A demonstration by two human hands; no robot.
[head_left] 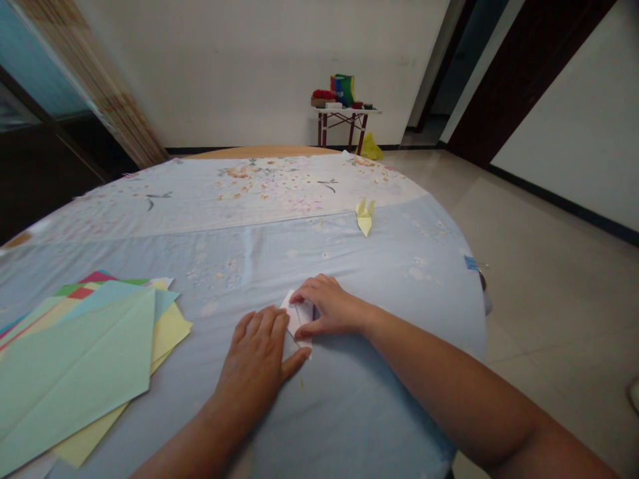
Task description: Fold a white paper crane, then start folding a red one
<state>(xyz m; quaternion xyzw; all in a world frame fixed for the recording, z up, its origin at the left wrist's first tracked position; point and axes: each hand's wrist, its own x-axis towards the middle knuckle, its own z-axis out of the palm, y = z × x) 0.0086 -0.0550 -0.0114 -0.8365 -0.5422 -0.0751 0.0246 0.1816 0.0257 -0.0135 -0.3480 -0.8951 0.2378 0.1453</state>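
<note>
A small folded white paper (298, 320) lies on the light blue flowered tablecloth (349, 266) near the table's front. My left hand (259, 356) rests flat over the paper's left part, fingers together and stretched out, pressing it down. My right hand (327, 307) comes in from the right with its fingers curled and pinches the paper's upper right edge. Most of the paper is hidden under both hands.
A fan of coloured paper sheets (84, 359) lies at the left front of the round table. A yellow folded paper figure (365, 216) stands further back on the right. Across the tiled floor, a small table (344, 120) with bags stands at the wall.
</note>
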